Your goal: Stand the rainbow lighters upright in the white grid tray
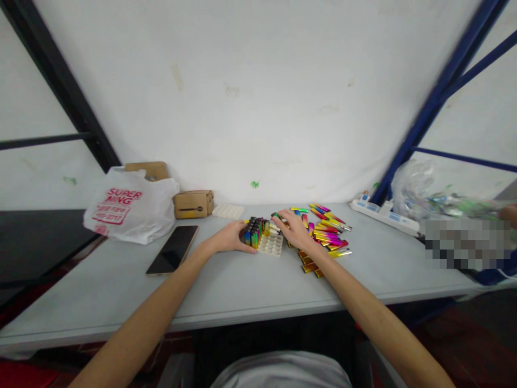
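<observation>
A white tray [273,247] with rows of round holes lies on the grey table [242,280]. Several shiny multicoloured sticks [255,233] stand upright in its left part. My left hand [231,237] curls against the tray's left side, touching those upright sticks. My right hand [294,229] reaches over the tray's right side, fingers bent down on a stick I can only partly see. A loose pile of coloured sticks [328,230] lies just right of that hand, with a few gold pieces [310,265] nearer me.
A dark phone [173,250] lies left of the tray. Behind it are a white plastic bag [128,209], a small cardboard box [194,203] and a spare white tray [228,210]. A white power strip [383,214] and a clear bag [428,195] sit at right.
</observation>
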The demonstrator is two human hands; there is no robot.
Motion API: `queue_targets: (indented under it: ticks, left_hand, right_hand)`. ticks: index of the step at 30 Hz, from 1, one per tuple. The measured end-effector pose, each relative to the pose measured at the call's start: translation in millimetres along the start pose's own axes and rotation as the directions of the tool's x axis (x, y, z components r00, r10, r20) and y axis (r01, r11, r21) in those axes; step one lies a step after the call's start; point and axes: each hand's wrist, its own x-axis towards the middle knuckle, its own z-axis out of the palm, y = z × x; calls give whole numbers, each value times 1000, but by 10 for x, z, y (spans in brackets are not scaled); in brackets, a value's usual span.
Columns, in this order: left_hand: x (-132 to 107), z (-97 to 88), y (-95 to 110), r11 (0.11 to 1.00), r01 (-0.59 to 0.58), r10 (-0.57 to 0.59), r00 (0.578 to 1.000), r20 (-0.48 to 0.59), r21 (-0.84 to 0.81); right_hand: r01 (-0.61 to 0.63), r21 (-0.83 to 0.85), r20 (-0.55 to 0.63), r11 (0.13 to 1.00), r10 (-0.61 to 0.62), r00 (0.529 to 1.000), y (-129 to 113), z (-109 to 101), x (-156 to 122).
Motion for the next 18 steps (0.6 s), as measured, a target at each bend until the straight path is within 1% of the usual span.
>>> queue_targets:
  ticks: [2,4,7,10,13,15,18]
  left_hand:
    - [2,-2,4,1000,-9,9,1000,7,3]
    - [3,-2,6,1000,-13,13,1000,3,-1]
    - [1,-2,9,999,-21,21,1000,-6,-25]
    - [-3,-6,16,999,-23,24,1000,12,-43]
    - [-6,-10,18,999,-16,17,1000,20,-46]
    - [-7,-12,18,999,-13,13,1000,7,-32]
    - [-6,-13,22,1000,-19,19,1000,5,-24]
  right_hand:
    - [55,-92,12,994,-54,998,-15,-26,-6]
    - [36,-133,44,990,-31,999,-28,-38,-17]
    - [-11,-129,66,992,19,998,-41,-35,-33]
    - [-19,-113,83,993,29,996,-41,-30,-38]
    - [-25,-140,165,990,48,985,-27,-24,-42]
    - [-12,-194,226,981,56,972,-24,-8,-46]
    - [14,-347,275,938,88,957,-61,44,-48]
